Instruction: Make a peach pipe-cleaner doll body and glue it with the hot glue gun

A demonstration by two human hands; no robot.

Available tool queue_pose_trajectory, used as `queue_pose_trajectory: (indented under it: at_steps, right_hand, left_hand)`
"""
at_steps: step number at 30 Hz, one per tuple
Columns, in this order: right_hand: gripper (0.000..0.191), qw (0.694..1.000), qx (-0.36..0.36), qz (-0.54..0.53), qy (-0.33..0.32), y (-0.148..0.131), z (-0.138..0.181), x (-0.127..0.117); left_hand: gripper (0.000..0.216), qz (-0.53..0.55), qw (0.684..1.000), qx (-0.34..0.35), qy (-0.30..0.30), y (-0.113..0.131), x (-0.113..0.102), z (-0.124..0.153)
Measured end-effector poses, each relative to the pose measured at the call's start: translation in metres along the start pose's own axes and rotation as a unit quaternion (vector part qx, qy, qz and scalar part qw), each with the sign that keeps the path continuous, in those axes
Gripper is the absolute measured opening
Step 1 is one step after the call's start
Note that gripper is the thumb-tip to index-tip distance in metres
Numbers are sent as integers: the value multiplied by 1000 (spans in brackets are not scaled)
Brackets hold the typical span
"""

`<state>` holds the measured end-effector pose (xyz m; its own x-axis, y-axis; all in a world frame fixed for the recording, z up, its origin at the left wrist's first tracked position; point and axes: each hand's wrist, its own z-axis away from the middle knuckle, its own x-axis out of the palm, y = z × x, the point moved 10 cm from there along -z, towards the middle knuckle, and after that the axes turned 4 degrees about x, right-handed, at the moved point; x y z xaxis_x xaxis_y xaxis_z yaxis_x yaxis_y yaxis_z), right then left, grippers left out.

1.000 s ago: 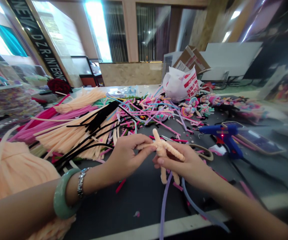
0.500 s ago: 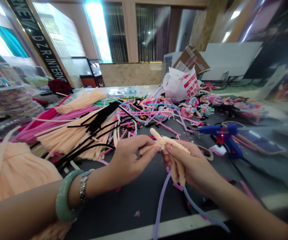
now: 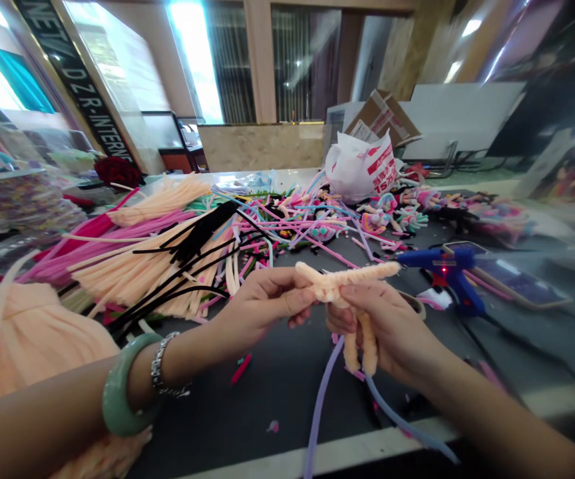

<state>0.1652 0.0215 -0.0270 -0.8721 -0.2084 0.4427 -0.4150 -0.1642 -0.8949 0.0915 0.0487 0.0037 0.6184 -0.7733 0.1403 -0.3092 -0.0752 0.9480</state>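
Observation:
Both hands hold a small peach pipe-cleaner figure (image 3: 352, 283) above the dark table (image 3: 277, 392). My left hand (image 3: 262, 303) pinches the figure's left arm between thumb and fingers. My right hand (image 3: 382, 326) is closed round its body, with two peach legs hanging below the fingers. The figure's right arm sticks out toward the blue glue gun (image 3: 447, 269). A lilac pipe cleaner (image 3: 317, 412) and a blue one (image 3: 397, 422) trail down from under my right hand to the table's near edge.
Bundles of peach, pink and black pipe cleaners (image 3: 158, 253) lie to the left. Loose coloured stems and finished figures (image 3: 387, 213) cover the back. A white plastic bag (image 3: 362, 166), a phone (image 3: 507, 279) and scissors (image 3: 412, 303) sit to the right.
The figure has been turned: its upper limb swung from pointing up to lying level, stretched toward the glue gun. My left hand's grip shifted along the left arm.

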Motion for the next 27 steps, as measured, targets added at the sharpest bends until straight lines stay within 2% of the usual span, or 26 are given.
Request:
queue_pose_trajectory:
  at_steps: [5,9,13,15,17,18,21,22,23,25,27]
  right_hand:
    - [22,998,-20,62,19,-3,1,-6]
    - [21,989,-29,147,1,-7,1,0]
    - [30,977,-37,207,23,-13,1,-3]
    - [39,954,-43,290,58,-18,2,-12]
    - [42,898,-64,422,109,-30,5,-22]
    - [40,851,-81,498,143,-39,9,-26]
    - [21,681,-155,674,240,-71,32,-21]
    - [17,647,-187,694,253,-80,41,-13]
    - [15,645,-212,691,247,-85,50,-4]
    - [9,683,-249,649,225,-92,65,14]
    - [7,766,-232,580,150,-84,70,29]
  left_hand:
    - [13,-6,999,-33,6,-5,-1,2]
    - [16,-58,998,-15,24,-2,-8,2]
    - [18,-84,996,-5,41,-1,-15,2]
    - [20,-90,994,-11,63,-3,-20,2]
    - [22,-82,993,-23,86,-5,-25,3]
    - [23,-74,992,-29,98,-6,-28,3]
    - [24,-48,989,-44,131,-10,-34,4]
    - [24,-42,988,-48,139,-11,-36,4]
    - [24,-38,987,-51,145,-12,-37,5]
    - [23,-28,987,-56,150,-13,-38,4]
    - [23,-21,987,-59,149,-15,-38,4]
